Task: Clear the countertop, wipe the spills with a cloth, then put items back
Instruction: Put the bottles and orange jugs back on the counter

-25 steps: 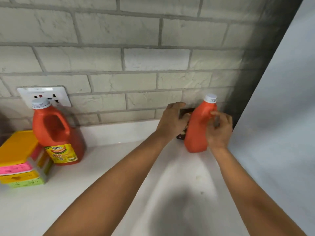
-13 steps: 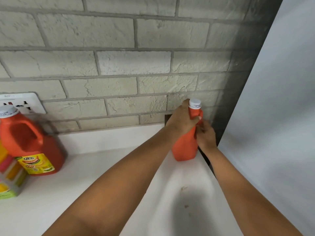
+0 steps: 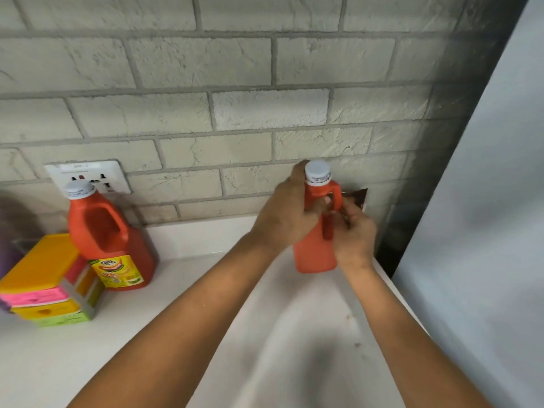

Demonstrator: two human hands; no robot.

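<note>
The dark packet point(image 3: 357, 197) is hiding mostly behind the orange bottle point(image 3: 313, 251) and the right hand point(image 3: 354, 234). A purple thing point(image 3: 7, 231) at the left edge is staying blurred.

I see open surface point(image 3: 182, 334) across the near middle, far left blocked by a red jug point(image 3: 109, 240) beside stacked coloured boxes point(image 3: 47, 281), far right corner crowded by the held bottle point(image 3: 316, 248), brick wall point(image 3: 235, 113) behind, white panel point(image 3: 477, 231) closing the right.

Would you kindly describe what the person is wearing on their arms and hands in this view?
Nothing shows: both forearms are bare to the bottom edge of the picture, with no sleeves in view. The left hand and right hand carry no gloves, and no watch or bracelet shows at either wrist.
</note>
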